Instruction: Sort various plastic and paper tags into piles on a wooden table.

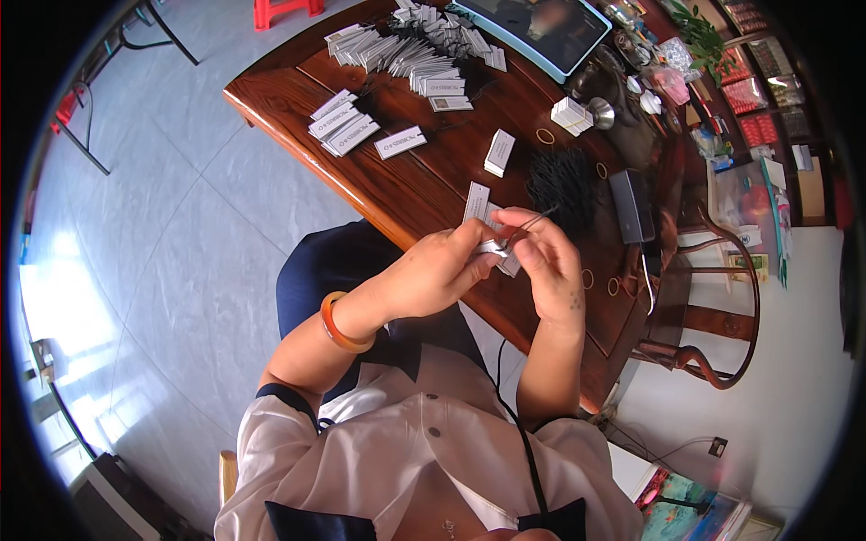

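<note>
Over the table's near edge, my left hand (448, 267) pinches a small white hang tag (492, 247) between thumb and fingers. My right hand (548, 264) is beside it, thumb and fingertips closed on a thin black string (534, 222) at the tag's end. Whether the string passes through the tag is too small to tell. Beneath the hands lie more white tags (477, 200), partly covered by the fingers. A bundle of black strings (561, 187) rests just beyond my right hand. Farther off stands a small stack of tags (498, 152).
On the dark wooden table (298, 149) lie a large heap of strung tags (406, 56), a smaller tag group (343, 123) and another tag stack (572, 116). A tablet (541, 32), a dark box (631, 206) and several rubber bands (545, 136) are there. A wooden chair (722, 320) stands right.
</note>
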Tool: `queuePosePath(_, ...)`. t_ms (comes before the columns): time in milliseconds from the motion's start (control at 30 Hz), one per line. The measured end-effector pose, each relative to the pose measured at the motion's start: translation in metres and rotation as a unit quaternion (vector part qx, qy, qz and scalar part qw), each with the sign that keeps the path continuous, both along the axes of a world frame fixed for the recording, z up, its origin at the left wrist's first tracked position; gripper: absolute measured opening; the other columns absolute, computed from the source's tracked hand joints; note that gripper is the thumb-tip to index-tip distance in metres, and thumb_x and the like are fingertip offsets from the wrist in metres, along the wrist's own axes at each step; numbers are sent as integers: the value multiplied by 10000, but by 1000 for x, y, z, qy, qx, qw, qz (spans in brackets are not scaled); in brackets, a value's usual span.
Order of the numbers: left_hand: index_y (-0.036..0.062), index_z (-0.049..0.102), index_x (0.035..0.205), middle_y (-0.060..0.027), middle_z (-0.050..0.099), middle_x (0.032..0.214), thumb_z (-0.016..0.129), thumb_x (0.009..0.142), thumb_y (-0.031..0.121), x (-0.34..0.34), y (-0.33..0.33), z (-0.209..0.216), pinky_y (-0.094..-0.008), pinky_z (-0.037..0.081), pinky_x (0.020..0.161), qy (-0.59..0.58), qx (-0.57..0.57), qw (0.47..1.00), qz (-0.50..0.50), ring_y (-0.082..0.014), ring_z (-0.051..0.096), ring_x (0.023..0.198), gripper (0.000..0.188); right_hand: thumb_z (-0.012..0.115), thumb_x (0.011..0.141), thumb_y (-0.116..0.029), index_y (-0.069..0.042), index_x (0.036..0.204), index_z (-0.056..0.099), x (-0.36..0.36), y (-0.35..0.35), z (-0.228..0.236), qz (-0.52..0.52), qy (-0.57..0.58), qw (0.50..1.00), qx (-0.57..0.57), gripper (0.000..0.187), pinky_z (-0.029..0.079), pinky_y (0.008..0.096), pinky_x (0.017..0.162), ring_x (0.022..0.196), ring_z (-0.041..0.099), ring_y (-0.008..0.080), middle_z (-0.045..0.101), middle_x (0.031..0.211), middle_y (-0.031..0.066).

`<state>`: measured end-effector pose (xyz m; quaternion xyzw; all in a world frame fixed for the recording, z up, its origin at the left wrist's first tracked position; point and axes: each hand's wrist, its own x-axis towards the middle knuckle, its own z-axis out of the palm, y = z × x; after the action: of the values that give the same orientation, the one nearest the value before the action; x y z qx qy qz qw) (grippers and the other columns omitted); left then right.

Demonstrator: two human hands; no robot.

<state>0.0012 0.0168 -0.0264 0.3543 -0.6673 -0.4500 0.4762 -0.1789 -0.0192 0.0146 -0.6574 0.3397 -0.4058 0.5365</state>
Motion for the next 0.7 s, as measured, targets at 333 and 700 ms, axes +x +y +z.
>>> queuePosePath(333, 54, 503, 957, -75, 611, 816, 671, 805, 19, 1, -11, -5, -358, 418, 648, -156, -267, 938, 156, -265, 624, 742, 229, 613, 929, -93, -6, 1061, 625, -2, 1, 4, -51, -27, 992, 110, 158, 462, 231, 804, 896, 567, 90, 628, 1044, 56)
queuePosePath(700, 33, 511, 946, -112, 612, 804, 672, 791, -9, -4, -7, -9, -368, 436, 626, -150, -225, 943, 196, -287, 624, 725, 227, 670, 840, 1, -6, 912, 623, 15, 8, 0, -46, 130, 940, -313, 86, 471, 248, 632, 715, 581, 134, 616, 886, 76)
